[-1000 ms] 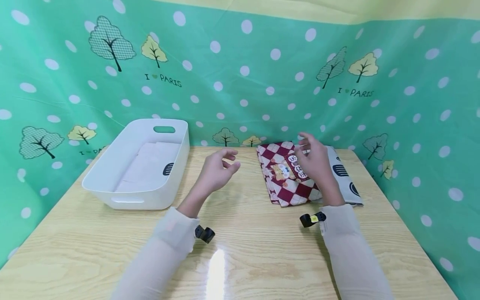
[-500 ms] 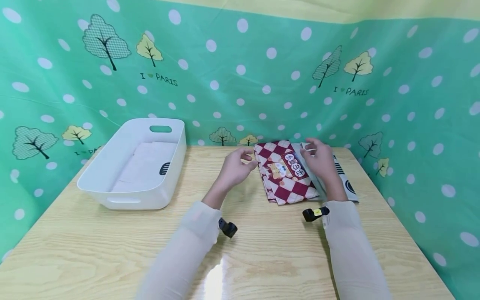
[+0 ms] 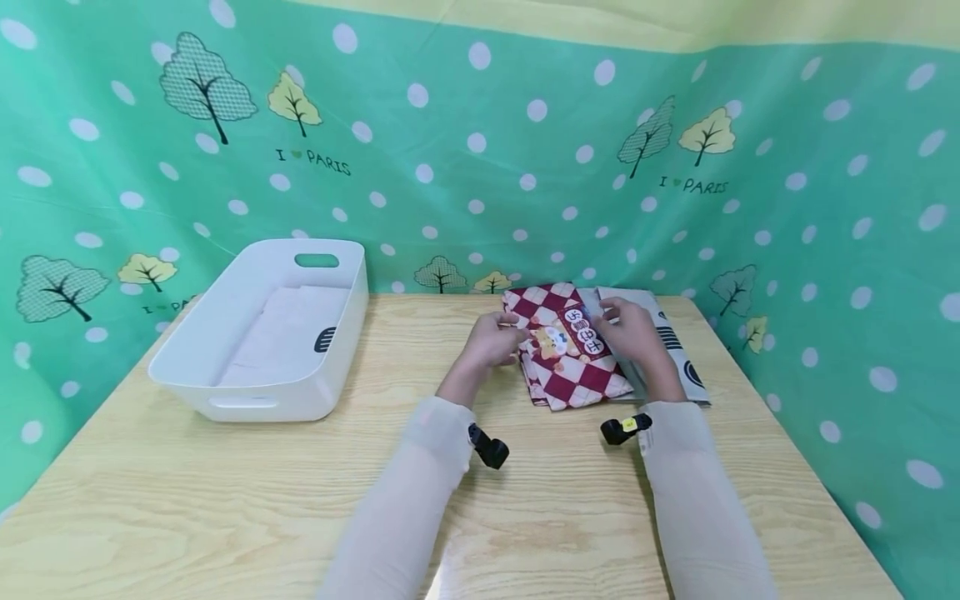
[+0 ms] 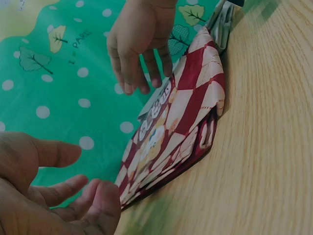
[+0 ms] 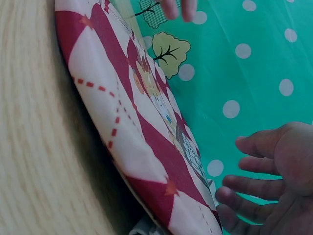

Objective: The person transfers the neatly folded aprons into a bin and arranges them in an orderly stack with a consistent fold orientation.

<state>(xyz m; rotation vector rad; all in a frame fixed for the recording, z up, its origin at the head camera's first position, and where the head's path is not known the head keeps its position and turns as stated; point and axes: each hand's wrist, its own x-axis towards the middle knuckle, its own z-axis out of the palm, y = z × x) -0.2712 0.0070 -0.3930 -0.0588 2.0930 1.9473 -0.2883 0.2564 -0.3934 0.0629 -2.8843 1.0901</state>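
Note:
A folded red-and-white diamond-patterned cloth (image 3: 573, 383) with a cartoon animal print lies at the back right of the table. It partly covers a folded grey cloth (image 3: 686, 367) with black prints. My left hand (image 3: 491, 340) is at the red cloth's left edge, fingers loosely bent and holding nothing. Over the right side of that cloth, my right hand (image 3: 630, 329) hovers with relaxed fingers. In the left wrist view, the left hand (image 4: 54, 191) is beside the cloth's layered folds (image 4: 190, 142). The right wrist view shows the right hand (image 5: 279, 176) with spread fingers, nothing gripped.
A white plastic basket (image 3: 262, 404) with handle holes stands at the back left, a folded pale cloth (image 3: 281, 329) inside. Behind the wooden table (image 3: 225, 500) hangs a green polka-dot curtain (image 3: 420, 200), which also runs along the right side.
My left hand has moved right, from the bare table to the red cloth's left edge. My right hand has lowered slightly nearer to the cloths. The view has shifted a little.

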